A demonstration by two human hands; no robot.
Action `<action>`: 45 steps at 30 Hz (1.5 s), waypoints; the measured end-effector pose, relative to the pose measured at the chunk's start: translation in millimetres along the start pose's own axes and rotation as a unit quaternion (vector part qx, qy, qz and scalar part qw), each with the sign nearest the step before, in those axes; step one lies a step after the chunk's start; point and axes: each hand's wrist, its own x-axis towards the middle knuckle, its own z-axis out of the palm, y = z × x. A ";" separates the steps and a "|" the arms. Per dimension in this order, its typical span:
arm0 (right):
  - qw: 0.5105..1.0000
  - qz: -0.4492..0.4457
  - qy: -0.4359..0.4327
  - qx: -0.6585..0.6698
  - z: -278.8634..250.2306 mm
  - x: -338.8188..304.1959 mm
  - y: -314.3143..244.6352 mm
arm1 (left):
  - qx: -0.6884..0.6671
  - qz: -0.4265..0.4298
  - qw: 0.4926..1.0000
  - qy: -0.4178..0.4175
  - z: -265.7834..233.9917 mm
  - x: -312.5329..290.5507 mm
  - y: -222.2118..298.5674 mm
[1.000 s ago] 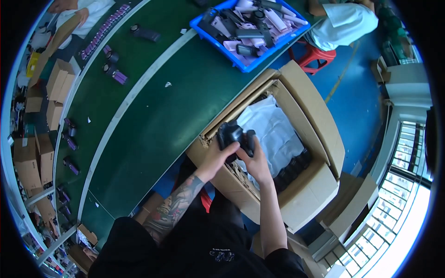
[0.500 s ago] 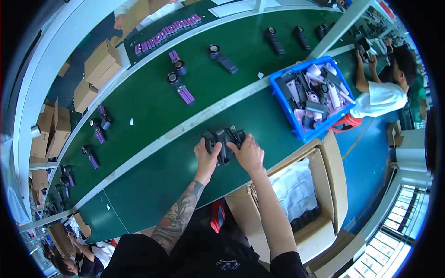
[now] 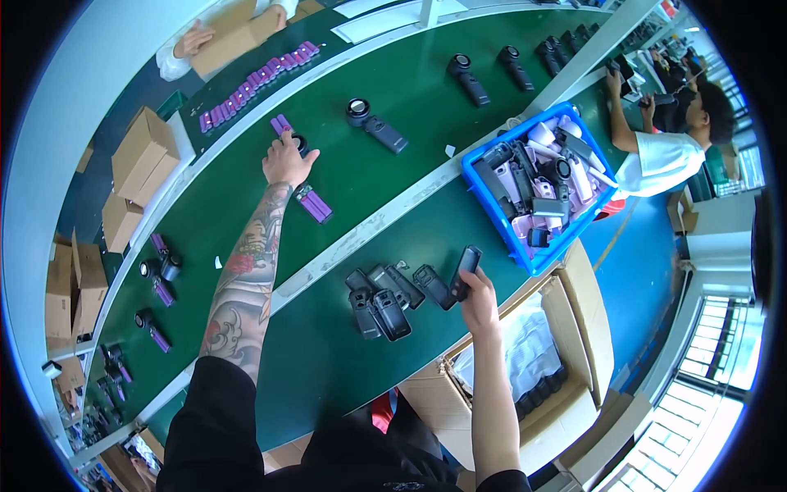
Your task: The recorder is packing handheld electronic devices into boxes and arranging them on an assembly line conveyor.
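My left hand (image 3: 285,162) reaches over the green conveyor belt, thumb and fingers apart around a device with a round black head (image 3: 301,144). The hand partly covers the head, and whether it grips anything is unclear. Just below it lies a purple battery unit (image 3: 314,205), its upper end hidden by the hand. My right hand (image 3: 479,305) holds a dark elongated plastic shell (image 3: 467,269) upright above the bench. Left of that hand, several similar black shells (image 3: 385,307) lie in a loose pile, with one shell (image 3: 433,287) slightly apart.
A blue crate (image 3: 537,261) full of black and lilac casings stands at the right. Below it is an open cardboard box (image 3: 586,385). Several handheld devices (image 3: 381,131) and a row of purple batteries (image 3: 254,86) lie farther off. Co-workers are at the far side and right.
The dark shells that both hands held together now lie on the bench, apart from one in my right hand. My left hand has moved far left onto the belt.
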 end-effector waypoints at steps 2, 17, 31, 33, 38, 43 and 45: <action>0.989 0.025 -0.032 0.142 1.3 -2.8 2.7 | -0.015 0.004 1.000 0.008 -0.6 8.8 -6.6; 0.990 -0.031 -0.139 0.019 38.6 -76.4 -58.5 | -0.935 -0.055 0.348 -0.039 -131.6 -170.1 26.2; 0.814 -0.461 -0.162 -0.313 101.5 -133.0 -51.0 | -0.944 -0.128 0.285 -0.111 -129.1 -275.7 74.1; 0.795 -0.474 -0.154 -0.344 103.7 -140.6 -48.4 | -0.943 -0.114 0.297 -0.100 -128.8 -279.5 78.4; 0.771 -0.505 -0.166 -0.350 102.9 -137.4 -46.0 | -0.910 -0.038 0.408 -0.069 -113.7 -285.0 78.2; 0.885 -0.245 -0.251 -0.305 94.5 -132.9 -63.7 | -0.892 -0.003 0.439 -0.108 -131.7 -290.4 74.4; 0.909 -0.148 -0.269 -0.283 94.9 -130.1 -64.2 | -0.890 0.000 0.438 -0.128 -133.9 -294.1 75.1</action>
